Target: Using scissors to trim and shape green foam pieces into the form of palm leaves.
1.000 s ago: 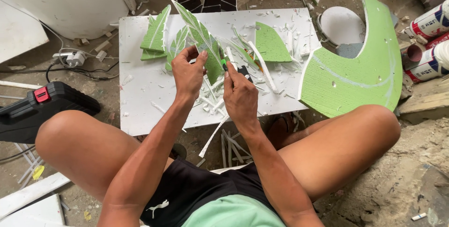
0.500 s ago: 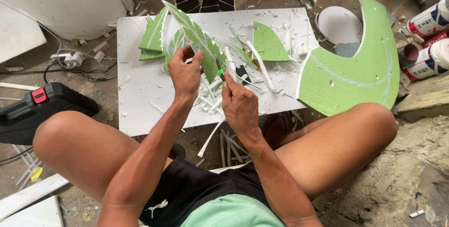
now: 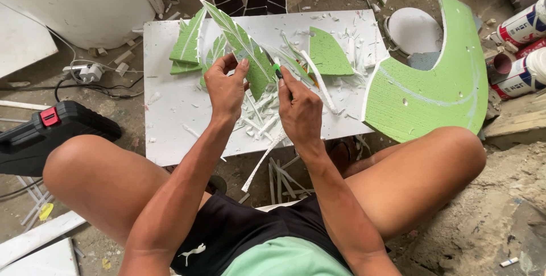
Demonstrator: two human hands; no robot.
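We hold a long, leaf-shaped green foam piece (image 3: 242,48) up over the white board (image 3: 170,111) that serves as our work surface. Our left hand (image 3: 226,89) grips the piece from the left, fingers curled round its lower edge and thumb pressed against the near face, so the hand is closed on it. The piece tilts, its narrow tip pointing up and to the left, its broad end down by our hands.

Our right hand (image 3: 300,111) is closed round a small cutting knife (image 3: 276,70) with a green grip; the tool stands just at the right edge of the leaf piece, touching or nearly touching it. We cannot tell whether the blade is in the foam.

More cut green pieces lie on the board: a stack of pointed ones (image 3: 186,48) to the left, partly behind the held piece, and a wedge-shaped one (image 3: 330,54) to the right. White foam strips and shavings (image 3: 259,117) are scattered under and around our hands, some hanging over the near edge of the board.

A large curved green foam panel (image 3: 438,94) leans against the board's right end, beside our right knee. A black and red tool case (image 3: 40,134) sits on the floor by our left knee, and adhesive cans (image 3: 520,26) lie at the far right.
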